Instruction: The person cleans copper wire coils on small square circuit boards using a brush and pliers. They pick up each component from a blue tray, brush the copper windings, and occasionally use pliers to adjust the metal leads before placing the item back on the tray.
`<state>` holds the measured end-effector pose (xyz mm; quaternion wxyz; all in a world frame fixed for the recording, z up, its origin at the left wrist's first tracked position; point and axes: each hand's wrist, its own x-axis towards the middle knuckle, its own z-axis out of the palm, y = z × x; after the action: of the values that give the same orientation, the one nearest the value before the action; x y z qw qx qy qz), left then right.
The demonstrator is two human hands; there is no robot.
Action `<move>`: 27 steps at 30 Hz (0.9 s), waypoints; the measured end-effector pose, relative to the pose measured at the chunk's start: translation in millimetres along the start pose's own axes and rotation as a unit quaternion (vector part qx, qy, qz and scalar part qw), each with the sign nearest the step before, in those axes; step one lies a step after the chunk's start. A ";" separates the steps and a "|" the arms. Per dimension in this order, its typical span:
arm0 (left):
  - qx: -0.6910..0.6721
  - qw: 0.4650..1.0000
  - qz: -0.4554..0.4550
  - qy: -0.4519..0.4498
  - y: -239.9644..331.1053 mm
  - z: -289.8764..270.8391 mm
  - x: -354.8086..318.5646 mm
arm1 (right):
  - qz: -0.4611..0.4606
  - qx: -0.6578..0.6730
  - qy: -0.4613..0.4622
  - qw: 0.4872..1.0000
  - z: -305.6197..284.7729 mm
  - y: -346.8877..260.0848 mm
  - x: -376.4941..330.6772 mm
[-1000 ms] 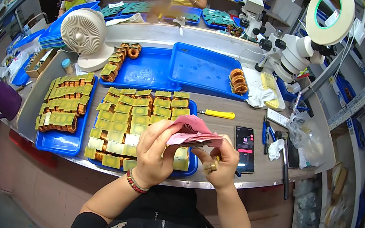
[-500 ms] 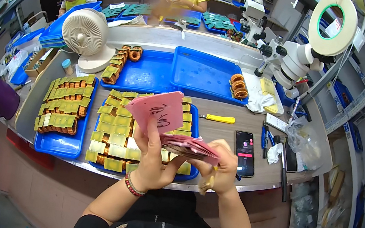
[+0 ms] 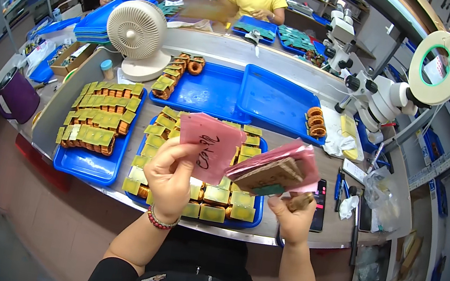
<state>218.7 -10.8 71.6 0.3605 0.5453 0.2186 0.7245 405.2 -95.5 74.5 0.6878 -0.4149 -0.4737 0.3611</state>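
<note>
My left hand (image 3: 170,177), a beaded bracelet at its wrist, pinches a pink sheet (image 3: 218,148) with dark handwriting. My right hand (image 3: 295,218) grips a stack of pink sheets (image 3: 299,158); a piece of brown cardboard (image 3: 272,174) and a bit of green show on its near side. Something small and brownish (image 3: 302,201) sits at the right fingers, too unclear to name. Both hands are raised over a blue tray (image 3: 258,215) filled with rows of copper-wound coils topped by yellow-green plates (image 3: 215,195). The sheets hide part of those rows.
A second blue tray (image 3: 101,168) of similar coils stands at left. Behind are two blue trays (image 3: 208,100) (image 3: 275,98) with a few coils, and a white fan (image 3: 136,34). At right are a phone (image 3: 319,207), a microscope (image 3: 379,99) and pens (image 3: 339,186). Two people work beyond.
My hands have moved apart, separating the single pink sheet from the stack. The stack has turned, showing its cardboard. The whole view has shifted, so the bench appears farther right.
</note>
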 end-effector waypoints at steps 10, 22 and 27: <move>-0.202 0.962 -0.171 0.074 3.6 -18.5 17.4 | 0.017 0.014 -0.005 1.000 11.1 -6.7 7.5; -0.133 0.972 -0.161 -0.106 7.3 -38.1 15.1 | -0.005 -0.102 -0.104 0.989 17.2 -11.4 6.8; -0.256 0.919 -0.231 -0.192 21.7 -47.7 20.2 | 0.040 -0.189 -0.036 0.981 -2.9 3.6 11.2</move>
<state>164.4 -5.8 85.0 0.6804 0.4975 0.0721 0.5332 410.8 -84.8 74.6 0.5647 -0.5429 -0.5405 0.3069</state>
